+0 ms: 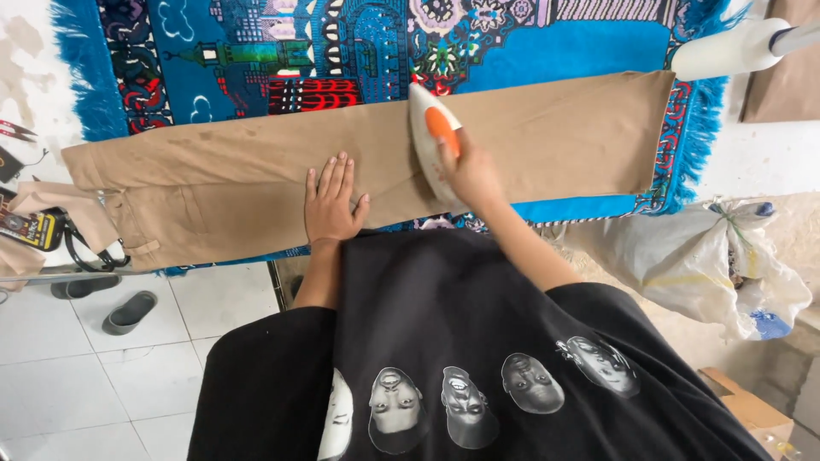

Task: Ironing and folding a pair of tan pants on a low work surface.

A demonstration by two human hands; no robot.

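Head view, looking straight down. Tan trousers [256, 175] lie flat and lengthwise across the bench, on top of a blue patterned rug [547, 47] used as padding. Waistband end is at the left, leg hems at the right.

Right hand [468, 173]: fingers wrapped closed around the orange handle of a white iron [430, 137]. The iron sits soleplate down on the trousers, about mid-length, nose pointing away from the person.

Left hand [331, 201]: fingers open and spread, palm flat on the cloth just left of the iron, not touching it, pinning the fabric near the bench's front edge.

Progress, as a judgement: leg section right of the iron looks smooth and flat with a clean edge. Section left of it, toward the waistband and pocket, shows light creasing and some darker marks (damp or stain, can't tell). So roughly half of this face looks pressed; upper leg and waist area left. Underside can't be seen.

Around it: white plastic sack [709, 256] on the floor at right, grey sandals [128, 312] on white tile at left, more tan cloth [51, 205] at the bench's left end.
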